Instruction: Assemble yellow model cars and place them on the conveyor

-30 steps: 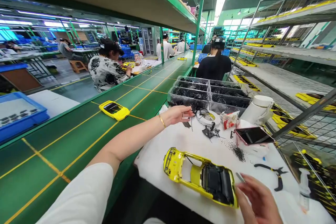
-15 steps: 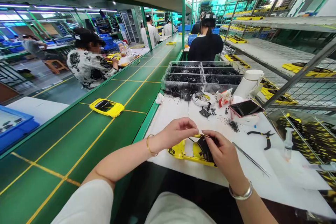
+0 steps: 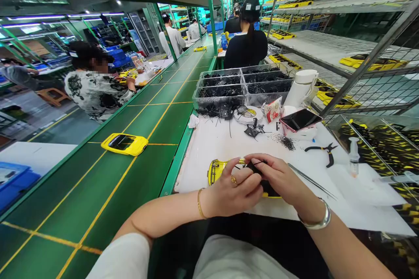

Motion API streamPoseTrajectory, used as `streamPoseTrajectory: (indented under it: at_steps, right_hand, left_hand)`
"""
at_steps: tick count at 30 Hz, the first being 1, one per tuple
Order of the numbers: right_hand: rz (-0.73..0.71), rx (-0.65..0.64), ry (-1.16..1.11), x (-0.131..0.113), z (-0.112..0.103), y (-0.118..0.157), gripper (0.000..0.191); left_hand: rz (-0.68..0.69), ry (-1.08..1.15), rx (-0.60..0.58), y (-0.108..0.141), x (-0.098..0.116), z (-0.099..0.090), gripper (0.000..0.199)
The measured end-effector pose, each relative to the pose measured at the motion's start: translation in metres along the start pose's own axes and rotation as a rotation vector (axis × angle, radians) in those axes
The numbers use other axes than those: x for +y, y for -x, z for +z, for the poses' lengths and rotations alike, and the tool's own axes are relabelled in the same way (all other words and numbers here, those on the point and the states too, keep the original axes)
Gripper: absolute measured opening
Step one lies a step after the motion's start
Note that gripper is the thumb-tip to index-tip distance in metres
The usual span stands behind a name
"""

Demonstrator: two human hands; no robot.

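A yellow toy car body [image 3: 215,171] lies on the white work surface, partly hidden under both hands. My left hand [image 3: 238,186], with a ring on one finger, is curled over the car, its fingertips at a black part [image 3: 256,166]. My right hand [image 3: 275,174] pinches that same black part from the right, thumb and fingers together. The part's lower portion is hidden by the fingers. A second yellow car body [image 3: 125,144] rests on the green belt to the left.
Clear bins of black parts [image 3: 222,91] stand behind the hands. Right of them are a white mug [image 3: 301,89], a phone [image 3: 301,120], pliers [image 3: 322,150], tweezers [image 3: 310,182] and a syringe [image 3: 354,157]. Shelves [image 3: 330,54] line the right side; other people sit further back.
My left hand has moved from the car's far edge towards me and across its middle, its fingers now curled at the black part. The whole view has shifted slightly.
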State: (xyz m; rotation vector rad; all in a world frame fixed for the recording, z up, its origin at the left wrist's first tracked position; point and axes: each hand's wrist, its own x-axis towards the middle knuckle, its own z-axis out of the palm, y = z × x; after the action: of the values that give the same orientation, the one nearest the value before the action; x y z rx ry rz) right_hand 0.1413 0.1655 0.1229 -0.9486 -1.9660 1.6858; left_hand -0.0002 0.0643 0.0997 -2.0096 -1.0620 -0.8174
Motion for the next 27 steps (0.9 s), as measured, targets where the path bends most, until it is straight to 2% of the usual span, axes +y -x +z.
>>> streamPoseTrajectory:
  at_steps: [4, 6, 8, 10, 13, 15, 17, 19, 22, 24, 27]
  right_hand:
    - [0.000, 0.019, 0.006, 0.002, 0.000, 0.001, 0.038]
    - [-0.015, 0.036, 0.052, 0.003, 0.001, 0.000, 0.040]
    - [-0.054, 0.058, 0.110, 0.004, 0.000, -0.001, 0.039]
    - [-0.106, 0.050, 0.155, 0.006, -0.002, -0.001, 0.037]
    - [-0.160, -0.092, 0.144, 0.007, -0.008, 0.002, 0.034]
    - [-0.166, -0.218, 0.086, 0.005, -0.012, 0.006, 0.034]
    - [-0.143, -0.310, 0.032, 0.003, -0.015, 0.010, 0.036]
    - [-0.117, -0.376, -0.016, 0.000, -0.016, 0.013, 0.038]
    - [-0.062, -0.430, -0.117, -0.001, -0.016, 0.015, 0.040]
    - [0.007, -0.416, -0.184, 0.000, -0.015, 0.014, 0.042]
    - [0.110, -0.404, -0.278, 0.002, -0.012, 0.012, 0.044]
  left_hand:
    - [0.008, 0.084, -0.064, -0.002, 0.001, -0.003, 0.011]
    - [-0.030, 0.151, -0.107, -0.004, 0.004, -0.006, 0.012]
    - [-0.136, 0.282, -0.137, -0.005, 0.007, -0.008, 0.013]
    - [-0.310, 0.497, -0.150, -0.007, 0.007, -0.009, 0.014]
    - [-0.545, 0.783, -0.102, -0.007, 0.001, -0.008, 0.015]
    - [-0.578, 0.821, -0.064, -0.003, -0.005, -0.005, 0.017]
    - [-0.476, 0.746, -0.034, 0.004, -0.011, -0.003, 0.024]
    - [-0.235, 0.673, -0.042, 0.013, -0.015, -0.004, 0.035]
    - [0.110, 0.662, -0.255, 0.021, -0.019, -0.009, 0.040]
    - [0.167, 0.679, -0.401, 0.024, -0.020, -0.013, 0.037]
    - [0.063, 0.740, -0.490, 0.025, -0.021, -0.016, 0.033]
